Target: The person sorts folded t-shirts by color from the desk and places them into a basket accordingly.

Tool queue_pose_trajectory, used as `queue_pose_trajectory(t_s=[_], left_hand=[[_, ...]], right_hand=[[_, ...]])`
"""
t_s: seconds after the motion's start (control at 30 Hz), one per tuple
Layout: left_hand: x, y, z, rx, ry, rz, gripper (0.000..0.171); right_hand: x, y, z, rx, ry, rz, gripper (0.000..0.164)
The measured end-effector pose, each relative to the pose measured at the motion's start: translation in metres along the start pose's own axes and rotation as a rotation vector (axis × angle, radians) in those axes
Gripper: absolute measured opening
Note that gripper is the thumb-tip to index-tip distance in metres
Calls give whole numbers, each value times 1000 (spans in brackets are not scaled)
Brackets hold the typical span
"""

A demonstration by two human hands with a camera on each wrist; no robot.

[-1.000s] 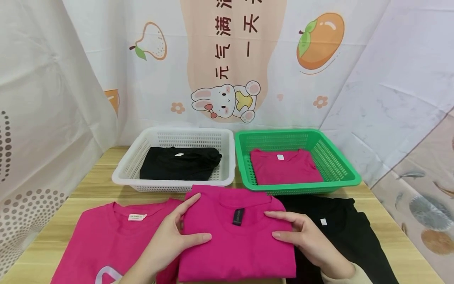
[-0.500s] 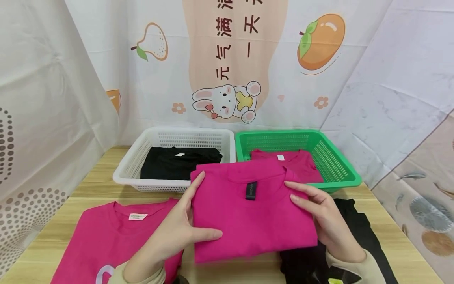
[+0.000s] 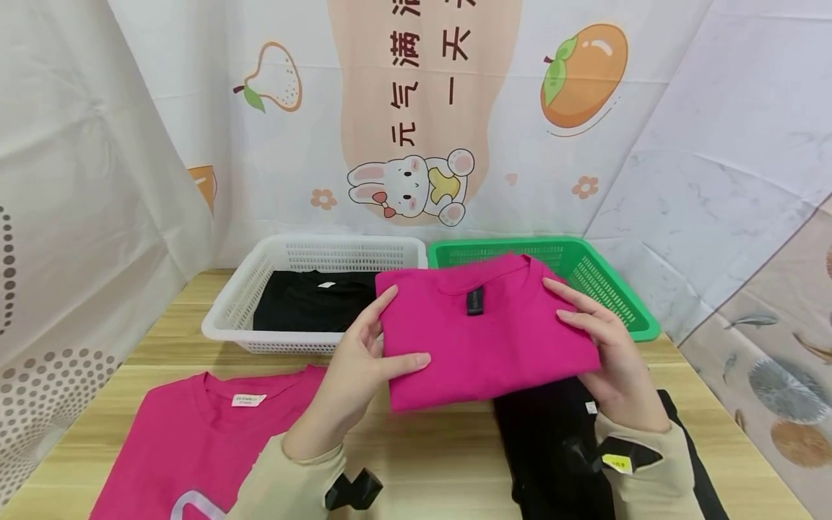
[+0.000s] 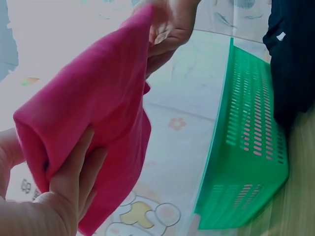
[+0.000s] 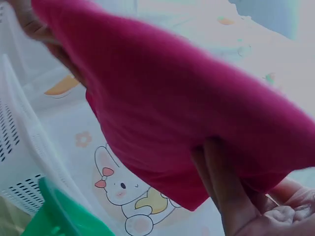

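Note:
A folded pink T-shirt (image 3: 487,339) with a black neck label hangs in the air, tilted, before the green basket (image 3: 640,326). At its left side my left hand (image 3: 364,368) grips it, thumb on top; the left wrist view shows the other fingers (image 4: 74,172) beneath the cloth. My right hand (image 3: 614,354) holds the opposite side, with fingers on the upper face and, in the right wrist view, more fingers (image 5: 221,182) against the underside. The shirt hides most of the green basket's inside.
Left of the green basket stands a white basket (image 3: 224,321) holding a folded black shirt (image 3: 305,303). Another pink T-shirt (image 3: 188,426) lies on the wooden table (image 3: 448,462) at left, and a black shirt (image 3: 552,440) at right. A printed curtain (image 3: 286,180) hangs behind.
Both hands have lifted the folded pink T-shirt off the table's front and carried it forward, up and slightly right, to before the green basket. The shirt has become tilted.

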State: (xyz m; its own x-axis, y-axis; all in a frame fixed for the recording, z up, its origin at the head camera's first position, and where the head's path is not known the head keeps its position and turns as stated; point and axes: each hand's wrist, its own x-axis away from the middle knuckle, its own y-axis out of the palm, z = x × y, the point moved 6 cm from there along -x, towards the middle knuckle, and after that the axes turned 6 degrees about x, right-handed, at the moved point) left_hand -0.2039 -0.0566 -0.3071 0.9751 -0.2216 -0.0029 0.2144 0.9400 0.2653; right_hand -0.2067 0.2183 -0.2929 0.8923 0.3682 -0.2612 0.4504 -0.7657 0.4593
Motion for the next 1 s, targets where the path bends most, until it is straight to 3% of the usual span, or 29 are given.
queue_pose_trajectory(t_s=[0.23,0.37,0.5,0.8,1.0], left_hand=[[-16,14,-2,94,101,-21,85],[-24,25,-4,143,158,-30,78],[-34,34,-9,156,165,-3,71],[-70,49,-25,-7,110,11,61],[-88,56,-32,-76,95,23,58]], right_hand=[[-4,-15,-6,62,-80,11,56],[-6,-26,-8,25,-111,75,57],[-7,-39,-10,3,-140,176,53],[-6,-67,-10,-27,-258,464,49],[-6,-86,-6,-25,-277,627,50]])
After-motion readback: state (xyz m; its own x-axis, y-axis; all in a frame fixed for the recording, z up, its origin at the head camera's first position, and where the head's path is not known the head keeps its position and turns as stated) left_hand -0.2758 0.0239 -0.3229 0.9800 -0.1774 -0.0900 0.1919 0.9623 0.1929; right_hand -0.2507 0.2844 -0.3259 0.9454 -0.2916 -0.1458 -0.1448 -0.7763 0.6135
